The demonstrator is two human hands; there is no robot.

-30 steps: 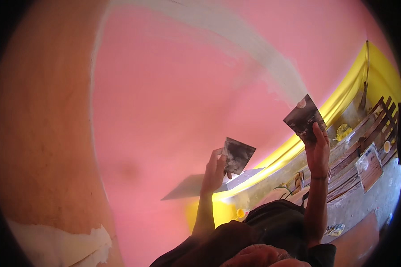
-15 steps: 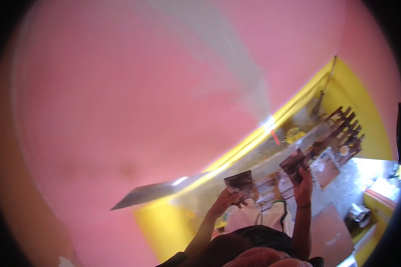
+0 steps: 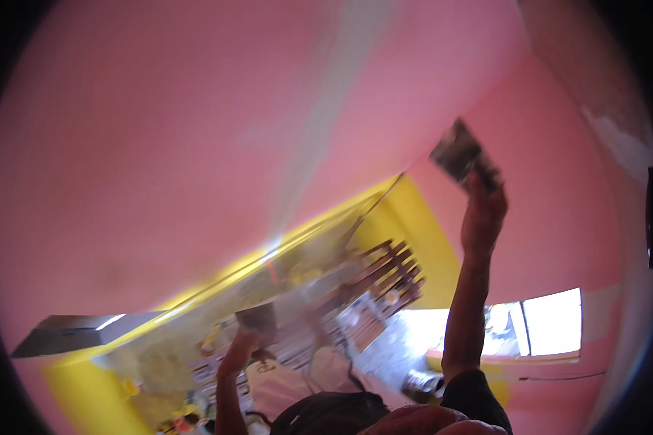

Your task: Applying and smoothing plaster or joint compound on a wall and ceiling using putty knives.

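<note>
My right hand [image 3: 484, 217] is raised, gripping a flat, dark, square scraper blade [image 3: 457, 152] smeared with pale material, held against the background of pink painted wall [image 3: 551, 196]. My left hand [image 3: 245, 348] is lower, around a second dark scraper [image 3: 257, 317], blurred over the cluttered floor area. A pale grey filler strip [image 3: 315, 123] runs across the broad pink surface [image 3: 159, 130] above both hands. Whether either blade touches a surface, I cannot tell.
A yellow band [image 3: 421, 217] borders the room. A brown slatted wooden structure [image 3: 399, 268] has a pale board [image 3: 363, 326] beside it. Bright windows [image 3: 551, 326] are at right, with a metal container [image 3: 422, 384] below. A dark grey opening [image 3: 65, 335] lies at left.
My view has swung right, bringing windows and more pink wall into sight. My right hand has risen with its scraper; my left hand has shifted left and lower in view.
</note>
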